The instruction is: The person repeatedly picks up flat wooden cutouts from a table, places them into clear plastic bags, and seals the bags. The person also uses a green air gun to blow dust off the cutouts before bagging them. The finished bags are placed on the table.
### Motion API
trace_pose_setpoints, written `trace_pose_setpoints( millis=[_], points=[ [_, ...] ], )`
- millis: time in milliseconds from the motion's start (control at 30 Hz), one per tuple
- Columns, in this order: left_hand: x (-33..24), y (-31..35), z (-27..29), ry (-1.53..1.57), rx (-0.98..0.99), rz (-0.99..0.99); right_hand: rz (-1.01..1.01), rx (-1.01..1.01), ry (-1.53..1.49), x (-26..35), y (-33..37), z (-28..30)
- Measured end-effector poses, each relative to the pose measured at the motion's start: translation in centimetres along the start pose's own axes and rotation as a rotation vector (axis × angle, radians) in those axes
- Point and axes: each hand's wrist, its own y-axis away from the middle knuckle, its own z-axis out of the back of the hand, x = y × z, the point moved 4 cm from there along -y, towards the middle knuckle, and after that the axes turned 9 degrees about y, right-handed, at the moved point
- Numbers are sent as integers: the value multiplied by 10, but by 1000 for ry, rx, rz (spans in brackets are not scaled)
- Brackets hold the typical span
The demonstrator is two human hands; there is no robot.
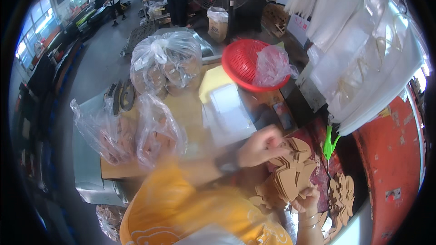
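Several flat, tan, curved cut-out pieces (290, 181) are bunched in overlapping stacks on the dark red surface in front of me. My right hand (309, 200) has its fingers closed at the lower edge of that bunch. Above it, my left hand (261, 147), with a dark band at the wrist, is bent toward the upper pieces. Motion smears its fingers, so whether it grips one is unclear. More of these tan pieces (341, 197) lie in rows to the right.
Clear plastic bags of tan pieces (161, 138) stand on the table at left, with a large tied bag (165, 61) behind. A red plastic basket (236, 61) holds a clear bag. White plastic bags (359, 50) hang at right above a green tool (329, 144) and a red machine panel (393, 163).
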Motion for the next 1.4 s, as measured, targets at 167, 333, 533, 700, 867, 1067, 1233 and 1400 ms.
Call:
trace_pose_setpoints(
  millis=[167,333,533,700,867,1067,1233,1400],
  points=[
    [64,75,-40,1002,105,918,38,-57,22,-6,4,-9],
    [82,60,-70,1379,19,905,-43,-188,518,-28,14,-1],
    [76,41,-61,1296,103,666,240,-561,1518,49,29,36],
    [87,32,-55,1449,130,688,715,-1059,1845,87,-11,93],
    [88,21,-24,1084,45,511,562,-1032,2054,76,-56,134],
    [75,18,0,1001,-122,511,872,-1000,1880,95,-77,125],
    [69,18,6,1222,-174,648,420,-1161,2005,118,-99,120],
    [84,6,35,985,-96,459,574,-827,1436,168,-60,20]
  ],
)
